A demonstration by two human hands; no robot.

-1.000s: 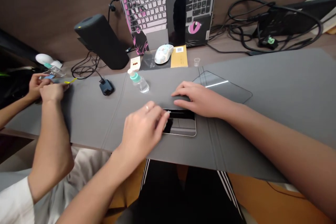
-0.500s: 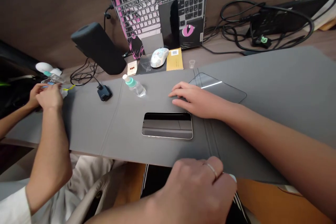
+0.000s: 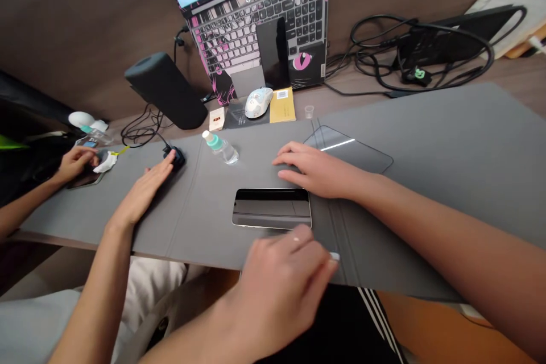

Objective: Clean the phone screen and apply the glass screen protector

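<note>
My left hand (image 3: 284, 281) is closed in a loose fist above the mat's front edge, just below the phone. A small pale bit (image 3: 335, 256) shows by its fingertips, too small to name. A phone (image 3: 272, 208) lies flat, its dark glossy screen facing up. To its upper right my right hand (image 3: 313, 168) rests on the mat, fingers stretched out and holding nothing. Its wrist partly covers a transparent sheet (image 3: 356, 151) with a thin dark rim. Behind the phone, a clear spray bottle (image 3: 220, 147) with a teal collar stands on the grey mat (image 3: 447, 193).
At the left, a co-worker's hand (image 3: 145, 190) reaches a black plug (image 3: 174, 157); their other hand (image 3: 77, 164) is near a crumpled white wipe (image 3: 105, 162). Behind are a laptop (image 3: 256, 28), a leaning phone (image 3: 273, 54), a mouse (image 3: 258, 102), a black speaker-like block (image 3: 168, 91) and coiled cables (image 3: 384, 51).
My left hand has moved up and left, toward the phone, still closed. My right hand stays in place. The co-worker's near hand has moved right to the black plug.
</note>
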